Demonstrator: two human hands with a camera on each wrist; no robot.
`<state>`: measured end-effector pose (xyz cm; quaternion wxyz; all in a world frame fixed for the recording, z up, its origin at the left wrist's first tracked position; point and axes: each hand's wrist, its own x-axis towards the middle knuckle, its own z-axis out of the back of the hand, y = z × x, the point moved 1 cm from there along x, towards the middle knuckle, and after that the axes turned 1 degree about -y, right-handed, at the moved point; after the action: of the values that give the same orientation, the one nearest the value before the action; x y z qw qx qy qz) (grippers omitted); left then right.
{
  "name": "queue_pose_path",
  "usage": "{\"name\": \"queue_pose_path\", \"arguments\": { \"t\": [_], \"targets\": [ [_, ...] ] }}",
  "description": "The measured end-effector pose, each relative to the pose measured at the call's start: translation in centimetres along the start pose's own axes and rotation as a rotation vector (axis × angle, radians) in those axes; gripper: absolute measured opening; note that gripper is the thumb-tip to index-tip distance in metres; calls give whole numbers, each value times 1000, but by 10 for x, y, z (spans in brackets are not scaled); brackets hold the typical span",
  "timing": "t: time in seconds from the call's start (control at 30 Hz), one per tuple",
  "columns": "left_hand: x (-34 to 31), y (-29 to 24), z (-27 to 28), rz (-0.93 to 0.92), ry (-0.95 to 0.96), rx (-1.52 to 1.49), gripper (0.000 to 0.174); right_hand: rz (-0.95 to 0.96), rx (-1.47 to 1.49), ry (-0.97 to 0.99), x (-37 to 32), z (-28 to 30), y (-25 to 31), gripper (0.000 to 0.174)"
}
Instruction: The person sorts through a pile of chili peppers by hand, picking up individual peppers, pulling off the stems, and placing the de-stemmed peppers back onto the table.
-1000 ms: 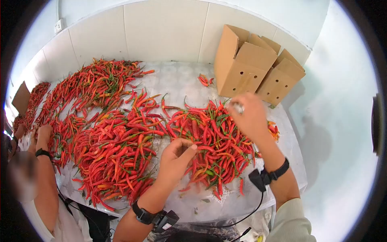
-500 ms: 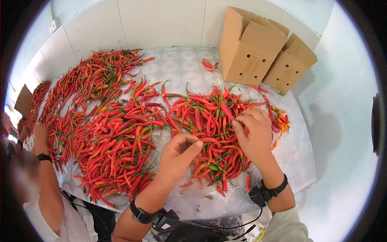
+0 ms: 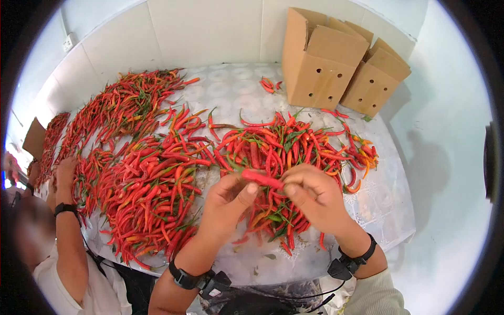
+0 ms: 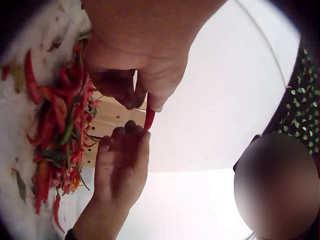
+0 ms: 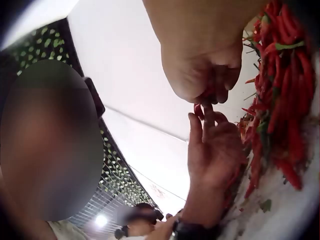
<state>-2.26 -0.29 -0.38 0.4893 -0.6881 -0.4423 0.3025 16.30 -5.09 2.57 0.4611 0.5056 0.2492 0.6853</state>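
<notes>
A red chili pepper [image 3: 262, 179] with a green stem is held level between the two hands, above a heap of chilies. My left hand [image 3: 227, 206] pinches its stem end between thumb and fingers. At the other end, my right hand [image 3: 319, 198] grips the tip with thumb and fingertips. In the left wrist view the same chili [image 4: 149, 119] bridges the two hands, partly covered by fingers. Under the hands spreads the right heap of red chilies [image 3: 294, 142], some with green stems and a few orange.
To the left lies a larger heap of chilies [image 3: 152, 194], with another pile [image 3: 126, 102] behind it. Two cardboard boxes [image 3: 328, 68] stand at the back right. A few chilies [image 3: 270, 85] lie apart near them. Another person's arm [image 3: 68, 226] reaches in at the left.
My right hand has come from the heap's far right side down and left to meet my left hand. The chili now spans both hands. The left hand has barely moved.
</notes>
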Motion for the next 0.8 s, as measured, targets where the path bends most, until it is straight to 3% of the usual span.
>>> {"name": "queue_pose_path", "arguments": {
  "t": [0.1,0.17,0.27,0.8],
  "targets": [
    [0,-6,4,63,43,-127,29,24,-173,84,-4,-11,5,13],
    [0,-4,3,104,17,-221,31,92,-226,43,-6,-17,2,17],
    [1,-3,7,112,129,-315,34,113,-286,35,-8,-19,2,20],
    [3,2,8,-78,145,-327,28,248,-350,-10,-8,-19,7,25]
  ]
}}
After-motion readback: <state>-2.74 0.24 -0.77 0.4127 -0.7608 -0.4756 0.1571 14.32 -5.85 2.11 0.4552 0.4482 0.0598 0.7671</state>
